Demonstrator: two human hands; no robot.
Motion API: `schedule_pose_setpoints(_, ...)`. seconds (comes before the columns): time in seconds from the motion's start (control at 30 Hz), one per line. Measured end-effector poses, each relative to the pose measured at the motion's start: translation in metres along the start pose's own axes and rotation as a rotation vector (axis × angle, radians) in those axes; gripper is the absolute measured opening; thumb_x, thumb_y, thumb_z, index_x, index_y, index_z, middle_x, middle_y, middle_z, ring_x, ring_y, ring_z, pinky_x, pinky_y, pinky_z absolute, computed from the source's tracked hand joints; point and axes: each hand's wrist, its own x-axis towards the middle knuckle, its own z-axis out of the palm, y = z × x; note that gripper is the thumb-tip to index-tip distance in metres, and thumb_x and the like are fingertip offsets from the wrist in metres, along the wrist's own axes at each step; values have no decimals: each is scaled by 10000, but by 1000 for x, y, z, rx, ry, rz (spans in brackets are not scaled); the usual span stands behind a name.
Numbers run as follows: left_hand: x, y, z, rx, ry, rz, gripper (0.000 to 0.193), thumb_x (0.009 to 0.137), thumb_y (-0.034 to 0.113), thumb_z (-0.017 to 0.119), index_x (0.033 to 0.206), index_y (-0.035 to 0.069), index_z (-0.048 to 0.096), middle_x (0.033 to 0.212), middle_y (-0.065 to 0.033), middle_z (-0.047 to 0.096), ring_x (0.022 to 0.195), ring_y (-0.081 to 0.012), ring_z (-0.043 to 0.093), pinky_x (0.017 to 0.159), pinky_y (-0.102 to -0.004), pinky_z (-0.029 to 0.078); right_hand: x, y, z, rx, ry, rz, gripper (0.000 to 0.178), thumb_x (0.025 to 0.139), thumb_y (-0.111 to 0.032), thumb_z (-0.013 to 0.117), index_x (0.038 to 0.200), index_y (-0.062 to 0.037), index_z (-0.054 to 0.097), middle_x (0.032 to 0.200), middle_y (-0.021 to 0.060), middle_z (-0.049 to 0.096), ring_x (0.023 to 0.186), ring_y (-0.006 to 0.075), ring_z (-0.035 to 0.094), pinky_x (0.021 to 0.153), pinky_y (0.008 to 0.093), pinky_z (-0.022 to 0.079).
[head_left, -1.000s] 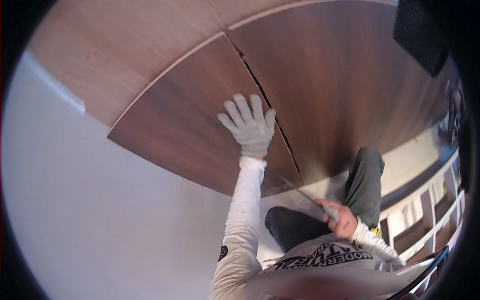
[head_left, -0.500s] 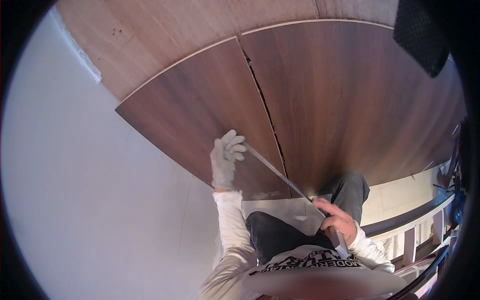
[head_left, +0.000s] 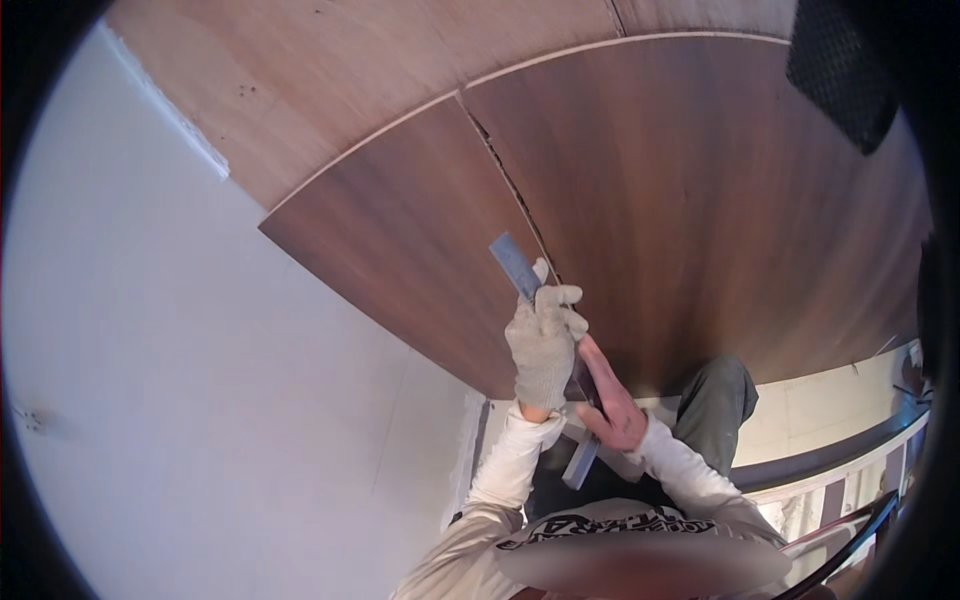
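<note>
My left hand (head_left: 545, 345), in a pale knit glove, is closed around a flat, narrow grey strip (head_left: 515, 265). The strip's upper end sticks out past the gloved fingers, over a dark brown wood-grain panel (head_left: 400, 210). My bare right hand (head_left: 615, 415) is just below, with its fingers stretched along the strip and the thumb on the other side. The strip's lower end shows beneath this palm; its middle is hidden by both hands. Behind the hands, a dark, ragged seam (head_left: 510, 185) runs between this panel and a second brown panel (head_left: 700, 200).
A white wall (head_left: 200, 350) stands at the left. Lighter bare plywood (head_left: 380, 70) lies beyond the brown panels. My bent knee (head_left: 720, 400) is close to the right panel. A black mesh object (head_left: 845, 80) hangs at the upper right, and a pale slatted frame (head_left: 850, 475) is at the lower right.
My hands were far apart along the strip and have come together. The strip has turned steeper with its broad face showing, and its upper end now extends past the left hand.
</note>
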Motion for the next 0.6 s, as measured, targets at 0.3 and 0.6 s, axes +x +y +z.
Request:
schedule_pose_setpoints(0.3,73,-26,-3,445,332,634,274,1029,127,546,1218,-38,659,1167,-144,709,958,-212,674,857,-350,543,39,45,30,-178,305,44,702,908,-89,699,1550,-105,413,981,186,548,861,393,598,748,440,509)
schedule_pose_setpoints(0.6,89,-30,1,420,285,694,304,970,70,638,1262,-6,678,1010,-122,679,889,-209,644,807,-340,527,51,75,35,-196,398,-20,676,889,-27,678,1525,-107,461,1019,205,589,864,404,633,759,432,530)
